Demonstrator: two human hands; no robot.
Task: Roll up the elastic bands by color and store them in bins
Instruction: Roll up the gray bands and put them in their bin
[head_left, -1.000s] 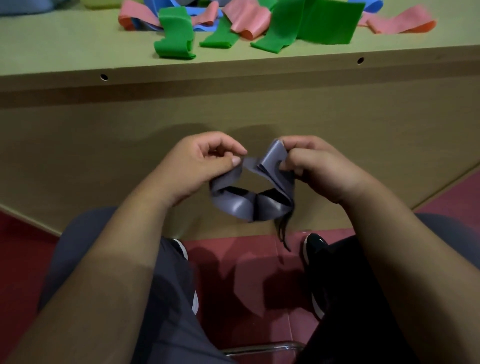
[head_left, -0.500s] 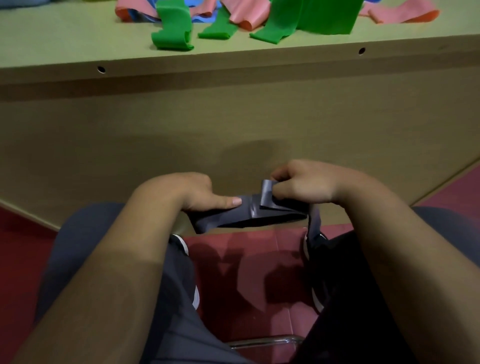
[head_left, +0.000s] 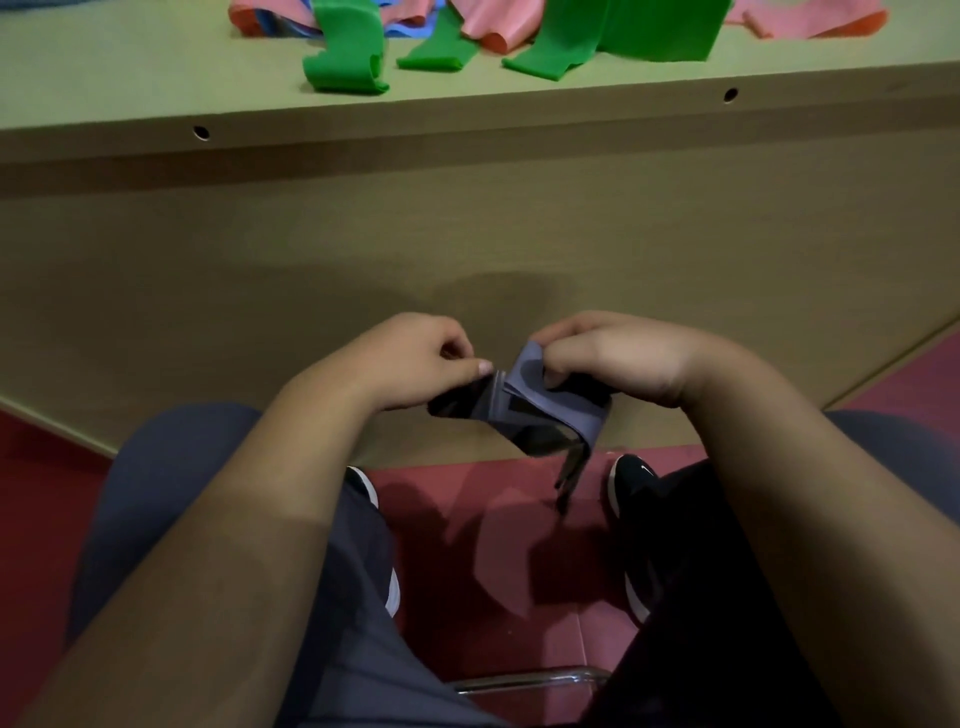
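Rolling the grey band (head_left: 550, 410) neatly looks like the step in hand. Doing it well likely means holding the started core firm in one hand while the other feeds the loose length on with even tension and lined-up edges, so the coil neither cones nor springs apart; the dangling tail (head_left: 571, 473) should be drawn in before the bundle goes anywhere. Both forearms reach forward from the lap and meet low in front of the table (head_left: 156, 78), before its front panel, wrists turned inward. The left hand (head_left: 415, 364) has its fingers curled, thumb and fingertips pinching the band's left end. The right hand (head_left: 623, 358) is curled over the folded layers, gripping them from above. The band hangs in the air between the two hands, above the knees, resting on nothing. On the tabletop lie loose green bands (head_left: 345, 57) and pink bands (head_left: 498, 21), unrolled. No bin shows in this view.
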